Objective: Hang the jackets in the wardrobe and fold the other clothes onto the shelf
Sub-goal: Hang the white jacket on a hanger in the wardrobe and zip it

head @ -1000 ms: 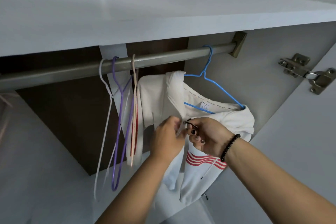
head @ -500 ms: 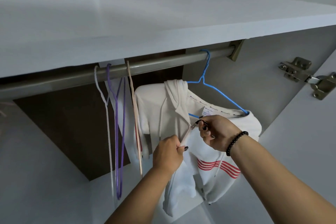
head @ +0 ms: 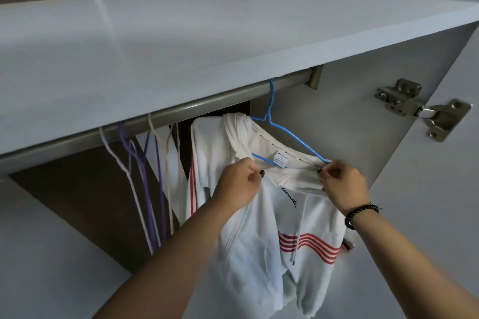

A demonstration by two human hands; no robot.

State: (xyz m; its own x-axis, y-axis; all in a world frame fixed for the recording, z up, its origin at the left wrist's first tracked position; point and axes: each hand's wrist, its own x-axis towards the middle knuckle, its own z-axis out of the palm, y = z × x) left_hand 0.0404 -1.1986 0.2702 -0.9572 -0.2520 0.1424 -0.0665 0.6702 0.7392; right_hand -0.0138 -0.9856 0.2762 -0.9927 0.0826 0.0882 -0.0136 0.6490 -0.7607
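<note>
Left hand [head: 239,184]: fingers curled, pinching the white fabric at the left side of the neckline, just below the hanger's lower wire.
Right hand [head: 342,185]: fingers and thumb pinch the collar fabric at the hanger's right shoulder end; a black beaded bracelet [head: 360,213] sits on the wrist.
White jacket [head: 261,246]: a white hooded zip jacket with red stripes across the lower front and along one sleeve; it hangs inside the wardrobe on the blue hanger, hood folded over to the left, neck label showing between the two hands, a drawstring dangling down the front.
Blue hanger [head: 278,128]: thin blue wire, its hook over the rail near the rail's right end, its shoulders inside the jacket's neck opening.
Rail [head: 181,109]: a metal bar running just under the shelf, fixed at the right to a bracket on the side wall.
Spare hangers [head: 145,179]: white, purple and beige wire hangers, bare, hanging together on the rail to the left of the jacket.
Shelf [head: 207,41]: a pale board directly above the rail.
Door hinge [head: 425,109]: metal, on the right wall beside the open door.
</note>
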